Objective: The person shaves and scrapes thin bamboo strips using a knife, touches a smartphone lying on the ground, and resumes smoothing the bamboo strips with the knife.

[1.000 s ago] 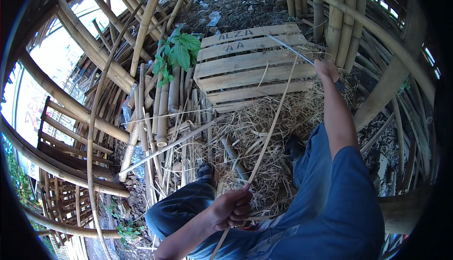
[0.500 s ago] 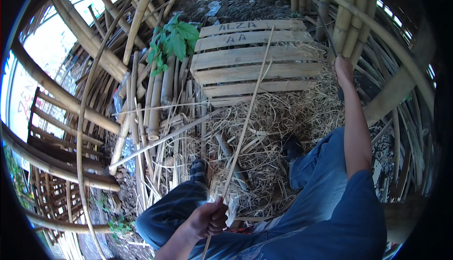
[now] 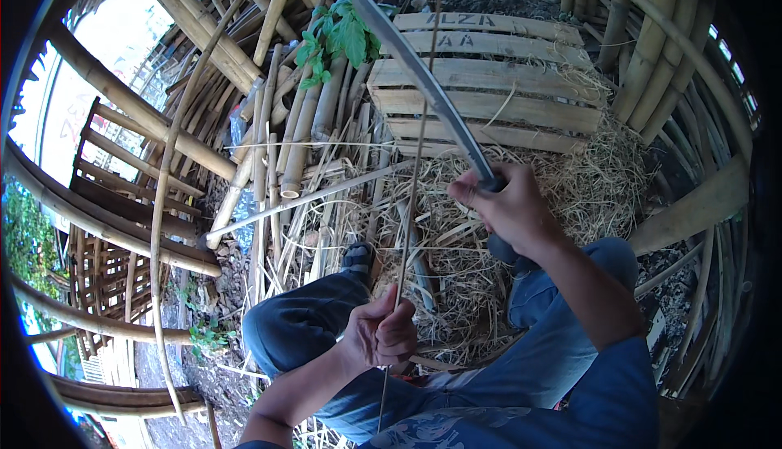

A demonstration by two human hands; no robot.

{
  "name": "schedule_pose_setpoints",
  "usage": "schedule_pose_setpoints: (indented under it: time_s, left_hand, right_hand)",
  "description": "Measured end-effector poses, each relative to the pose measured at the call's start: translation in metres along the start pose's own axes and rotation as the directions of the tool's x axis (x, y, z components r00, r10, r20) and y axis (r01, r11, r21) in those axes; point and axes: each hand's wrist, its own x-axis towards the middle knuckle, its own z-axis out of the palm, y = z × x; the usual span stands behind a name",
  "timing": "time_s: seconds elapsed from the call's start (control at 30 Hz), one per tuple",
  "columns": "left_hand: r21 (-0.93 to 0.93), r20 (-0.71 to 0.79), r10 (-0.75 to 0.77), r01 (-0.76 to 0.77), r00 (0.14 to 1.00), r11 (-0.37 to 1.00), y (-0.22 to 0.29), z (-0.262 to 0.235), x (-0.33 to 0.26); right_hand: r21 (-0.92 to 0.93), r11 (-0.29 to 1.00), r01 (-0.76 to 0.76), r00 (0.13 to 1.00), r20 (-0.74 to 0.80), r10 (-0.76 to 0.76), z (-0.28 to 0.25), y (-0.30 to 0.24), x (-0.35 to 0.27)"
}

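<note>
My left hand is closed around a long, thin bamboo strip, which stands nearly upright in the view and runs on below the fist. In my right hand is a machete, its dark handle mostly hidden by the fingers. The long blade slants up and to the left, crossing in front of the strip above my left hand. Whether blade and strip touch, I cannot tell.
A slatted wooden crate lies beyond my legs, with curly bamboo shavings heaped around it. Cut bamboo poles and a leafy plant are left of it. Bamboo frames stand at both sides.
My right hand has swung in from the far right with the machete, whose blade now crosses the middle. My left hand is slightly higher, and the strip stands more upright.
</note>
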Motion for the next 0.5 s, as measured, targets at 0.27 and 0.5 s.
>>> schedule_pose_setpoints:
  time_s: [0.27, 0.5]
  left_hand:
    - [0.193, 0.128, 0.034, -0.059, 0.991, 0.979, -0.006, 0.0, 0.021]
    - [0.304, -0.033, 0.028, -0.016, 0.999, 0.953, -0.009, 0.014, 0.02]
  right_hand:
    - [-0.312, 0.935, 0.169, 0.985, 0.031, -0.167, 0.007, -0.007, -0.02]
    - [-0.68, 0.392, 0.62, 0.639, 0.146, -0.756, 0.008, 0.001, -0.028]
